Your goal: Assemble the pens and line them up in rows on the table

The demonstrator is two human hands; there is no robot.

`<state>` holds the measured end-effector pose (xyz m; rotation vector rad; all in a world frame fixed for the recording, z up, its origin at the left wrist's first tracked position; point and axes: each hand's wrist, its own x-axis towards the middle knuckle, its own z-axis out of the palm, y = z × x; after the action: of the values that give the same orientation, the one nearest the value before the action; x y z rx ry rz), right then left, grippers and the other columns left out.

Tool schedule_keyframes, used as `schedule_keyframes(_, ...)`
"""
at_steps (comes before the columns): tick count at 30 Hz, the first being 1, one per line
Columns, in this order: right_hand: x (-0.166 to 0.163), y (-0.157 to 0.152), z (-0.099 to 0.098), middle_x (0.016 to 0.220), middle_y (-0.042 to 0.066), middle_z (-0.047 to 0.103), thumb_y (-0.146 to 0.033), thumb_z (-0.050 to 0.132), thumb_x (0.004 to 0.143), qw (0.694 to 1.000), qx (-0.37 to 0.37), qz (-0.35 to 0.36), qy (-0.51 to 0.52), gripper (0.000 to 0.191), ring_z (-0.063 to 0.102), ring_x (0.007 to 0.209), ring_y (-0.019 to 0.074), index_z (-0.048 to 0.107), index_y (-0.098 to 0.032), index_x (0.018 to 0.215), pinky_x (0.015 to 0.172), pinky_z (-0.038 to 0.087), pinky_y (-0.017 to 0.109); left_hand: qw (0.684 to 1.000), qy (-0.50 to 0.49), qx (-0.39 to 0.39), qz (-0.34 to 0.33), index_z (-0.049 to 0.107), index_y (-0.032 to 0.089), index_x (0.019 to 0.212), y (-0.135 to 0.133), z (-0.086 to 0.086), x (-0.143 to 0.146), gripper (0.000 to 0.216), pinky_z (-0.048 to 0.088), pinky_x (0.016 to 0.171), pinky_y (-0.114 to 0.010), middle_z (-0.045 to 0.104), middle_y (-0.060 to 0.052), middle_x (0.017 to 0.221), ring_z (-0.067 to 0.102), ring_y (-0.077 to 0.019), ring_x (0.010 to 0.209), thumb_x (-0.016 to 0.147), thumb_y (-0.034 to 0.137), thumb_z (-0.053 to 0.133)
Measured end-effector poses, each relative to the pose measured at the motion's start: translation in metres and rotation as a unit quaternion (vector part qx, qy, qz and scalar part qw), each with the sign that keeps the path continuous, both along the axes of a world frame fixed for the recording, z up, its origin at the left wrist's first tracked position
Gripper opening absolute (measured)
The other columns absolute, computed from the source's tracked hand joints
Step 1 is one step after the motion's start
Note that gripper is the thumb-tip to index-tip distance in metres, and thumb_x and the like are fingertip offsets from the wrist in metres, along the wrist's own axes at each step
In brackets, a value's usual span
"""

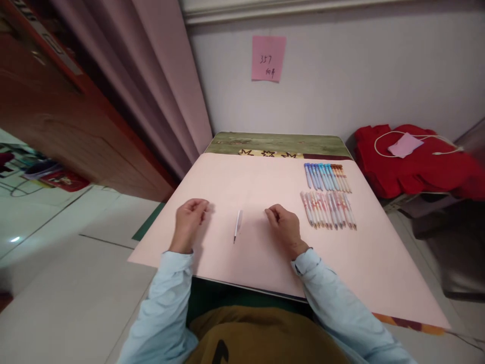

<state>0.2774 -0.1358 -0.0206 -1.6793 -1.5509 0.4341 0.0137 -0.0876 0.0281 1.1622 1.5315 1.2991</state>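
A white pen [237, 225] lies alone on the pink sheet [242, 187] that covers the table, between my two hands. My left hand [190, 218] rests on the sheet to the pen's left, fingers curled in loosely. My right hand [283, 225] rests to the pen's right, its fingers also curled under. Neither hand touches the pen, and I cannot make out anything inside either hand. Both arms wear light blue sleeves.
Two neat rows of pens lie at the right: blue and brown ones [328, 176] behind, pink-patterned ones [328, 209] in front. Red cloth [413, 162] with a white cable lies beyond the table's right edge. A pink note [268, 57] hangs on the wall.
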Motion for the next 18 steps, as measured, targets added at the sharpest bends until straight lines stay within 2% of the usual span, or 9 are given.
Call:
schedule_keyframes(4, -0.029, -0.002, 0.006, 0.071, 0.001, 0.07, -0.037, 0.059, 0.089, 0.993, -0.084, 0.073, 0.025, 0.02, 0.061, 0.064, 0.0157, 0.068, -0.022, 0.078, 0.06, 0.037, 0.025, 0.994, 0.085, -0.024, 0.068, 0.066, 0.016, 0.078, -0.002, -0.009, -0.062, 0.022, 0.032, 0.044, -0.022, 0.061, 0.001, 0.063, 0.045, -0.0095, 0.048, 0.068, 0.035, 0.071)
schedule_keyframes(8, -0.061, 0.003, 0.012, 0.074, 0.005, 0.072, -0.041, 0.064, 0.087, 0.987, -0.13, 0.089, -0.037, 0.022, 0.063, 0.067, 0.019, 0.068, -0.021, 0.077, 0.059, 0.037, 0.028, 0.974, 0.215, -0.057, 0.049, 0.066, 0.018, 0.075, -0.009, -0.019, -0.084, 0.02, 0.037, 0.05, -0.025, 0.064, -0.002, 0.064, 0.049, -0.0135, 0.053, 0.069, 0.037, 0.066)
schedule_keyframes(11, -0.074, 0.013, 0.015, 0.073, 0.01, 0.071, -0.049, 0.063, 0.087, 0.983, -0.144, 0.067, -0.094, 0.033, 0.063, 0.068, 0.0214, 0.068, -0.019, 0.072, 0.057, 0.037, 0.029, 0.951, 0.305, -0.05, 0.027, 0.066, 0.019, 0.069, -0.013, -0.02, -0.08, 0.018, 0.037, 0.055, -0.027, 0.064, -0.003, 0.065, 0.053, -0.0171, 0.06, 0.071, 0.037, 0.064)
schedule_keyframes(13, -0.077, 0.019, 0.015, 0.073, 0.011, 0.071, -0.051, 0.065, 0.085, 0.978, -0.158, 0.063, -0.117, 0.035, 0.064, 0.068, 0.0218, 0.067, -0.019, 0.069, 0.057, 0.037, 0.029, 0.944, 0.329, -0.037, 0.018, 0.066, 0.02, 0.067, -0.015, -0.018, -0.07, 0.018, 0.036, 0.058, -0.028, 0.063, -0.003, 0.064, 0.054, -0.0184, 0.062, 0.072, 0.037, 0.063)
schedule_keyframes(15, -0.078, 0.024, 0.014, 0.073, 0.01, 0.071, -0.048, 0.069, 0.081, 0.976, -0.171, 0.061, -0.123, 0.032, 0.064, 0.067, 0.0209, 0.067, -0.019, 0.066, 0.056, 0.037, 0.028, 0.954, 0.299, -0.026, -0.007, 0.066, 0.021, 0.066, -0.019, -0.017, -0.054, 0.017, 0.036, 0.059, -0.029, 0.062, -0.002, 0.063, 0.053, -0.0186, 0.062, 0.071, 0.037, 0.065)
schedule_keyframes(18, -0.078, 0.026, 0.012, 0.064, 0.007, 0.069, -0.039, 0.072, 0.075, 0.977, -0.182, 0.054, -0.094, 0.025, 0.061, 0.059, 0.018, 0.067, -0.02, 0.06, 0.053, 0.036, 0.026, 0.976, 0.195, -0.026, -0.096, 0.065, 0.021, 0.063, -0.026, -0.019, -0.021, 0.015, 0.036, 0.059, -0.028, 0.061, -0.001, 0.061, 0.052, -0.0176, 0.06, 0.063, 0.034, 0.073)
